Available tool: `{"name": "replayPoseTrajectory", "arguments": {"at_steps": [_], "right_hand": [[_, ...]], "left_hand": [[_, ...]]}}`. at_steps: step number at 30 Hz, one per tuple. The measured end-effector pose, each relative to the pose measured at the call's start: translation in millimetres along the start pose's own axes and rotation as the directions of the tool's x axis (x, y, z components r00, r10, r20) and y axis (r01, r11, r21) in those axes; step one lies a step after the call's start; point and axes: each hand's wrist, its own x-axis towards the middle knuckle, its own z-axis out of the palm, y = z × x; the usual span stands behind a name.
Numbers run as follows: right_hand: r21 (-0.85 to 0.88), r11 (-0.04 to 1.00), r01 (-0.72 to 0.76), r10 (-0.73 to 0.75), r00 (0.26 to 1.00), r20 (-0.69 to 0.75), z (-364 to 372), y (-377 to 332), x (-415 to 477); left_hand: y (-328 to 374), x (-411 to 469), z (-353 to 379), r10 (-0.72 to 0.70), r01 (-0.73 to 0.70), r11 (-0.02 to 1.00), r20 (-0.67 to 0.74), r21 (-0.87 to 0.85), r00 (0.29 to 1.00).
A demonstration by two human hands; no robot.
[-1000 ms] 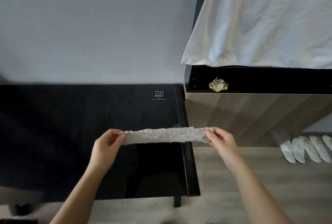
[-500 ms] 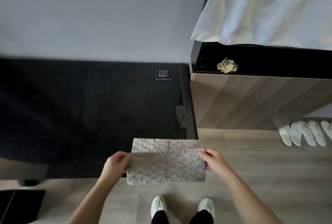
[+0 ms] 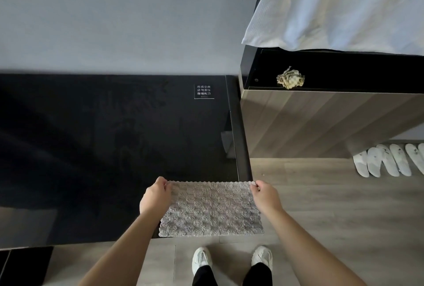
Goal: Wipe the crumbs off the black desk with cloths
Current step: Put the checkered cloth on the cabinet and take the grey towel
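A grey textured cloth (image 3: 210, 208) is held spread flat over the near right corner of the black desk (image 3: 91, 148), its near edge hanging past the desk's front edge. Its far left corner is pinched between the thumb and fingers of the left hand (image 3: 156, 196), and its far right corner is pinched in the same way by the right hand (image 3: 266, 196); both hands are closed on the fabric. The desk's glossy top is bare apart from a small white-lettered sticker (image 3: 204, 91) near its far right corner. Just beside the desk on the right, a wood-fronted cabinet (image 3: 321, 122) is seen, with a crumpled yellowish cloth (image 3: 290, 78) lying on its black top. Above that, a white sheet (image 3: 344, 5) is draped. On the wooden floor (image 3: 332, 205), white slippers (image 3: 390, 159) are lined up at the right, and the person's white sneakers (image 3: 231, 259) are visible below the cloth.
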Motion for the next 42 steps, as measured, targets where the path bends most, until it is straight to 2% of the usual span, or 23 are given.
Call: {"name": "replayPoseTrajectory", "arguments": {"at_steps": [4,8,17,20,23,25,27,28,29,32,35,37,39,42], "right_hand": [[-0.049,0.998,-0.036,0.033,0.997,-0.064,7.2,-2.9,-1.7],[-0.024,0.996,-0.085,0.084,0.996,-0.041,3.6,2.7,-4.6],[0.076,0.982,-0.171,0.157,0.974,0.166,3.8,23.1,-26.6],[0.178,0.963,-0.2,0.165,0.967,0.193,1.8,13.0,-29.3],[0.355,0.899,-0.257,0.183,0.956,0.229,-2.0,4.7,-34.1],[0.518,0.783,-0.345,0.219,0.932,0.289,-4.8,0.2,-40.1],[0.622,0.671,-0.404,0.227,0.91,0.346,-8.0,-6.2,-48.0],[0.64,0.654,-0.404,0.211,0.91,0.358,-10.4,-11.4,-53.3],[0.646,0.654,-0.392,0.186,0.912,0.366,-13.3,-17.7,-59.0],[0.683,0.651,-0.331,0.071,0.922,0.38,-22.5,-40.6,-78.5],[0.699,0.668,-0.257,-0.032,0.928,0.371,-25.5,-59.0,-92.3],[0.698,0.685,-0.208,-0.069,0.936,0.346,-24.4,-66.0,-96.9],[0.694,0.698,-0.174,-0.09,0.941,0.326,-22.9,-70.2,-100.0],[0.702,0.691,-0.176,-0.09,0.942,0.325,-21.0,-71.6,-102.7]], "left_hand": [[4.0,4.6,4.9,0.012,-0.008,0.995,-0.041,0.095,0.999],[0.5,1.4,2.5,0.006,-0.003,0.999,-0.111,0.034,0.994],[-17.0,-35.9,11.3,-0.103,0.1,0.986,0.017,0.132,0.995],[-12.7,-32.7,10.9,-0.121,0.118,0.992,0.063,0.052,0.991],[-5.9,-35.3,8.0,-0.13,0.14,0.978,0.072,-0.152,0.989],[0.0,-41.0,3.4,-0.208,0.242,0.889,0.128,-0.389,0.97],[8.1,-50.6,-0.5,-0.25,0.369,0.667,0.272,-0.647,0.929],[13.4,-56.7,-3.1,-0.227,0.408,0.574,0.341,-0.71,0.912],[19.9,-63.5,-5.3,-0.191,0.42,0.54,0.38,-0.729,0.905],[44.5,-82.9,-6.1,-0.069,0.333,0.566,0.359,-0.754,0.931],[63.9,-97.1,-4.1,0.049,0.11,0.716,0.208,-0.689,0.977],[70.8,-103.2,-3.7,0.147,-0.038,0.784,0.127,-0.62,0.981],[74.5,-106.9,-4.2,0.22,-0.127,0.796,0.088,-0.592,0.972],[76.0,-109.9,-6.1,0.256,-0.181,0.793,0.048,-0.581,0.966]]}}
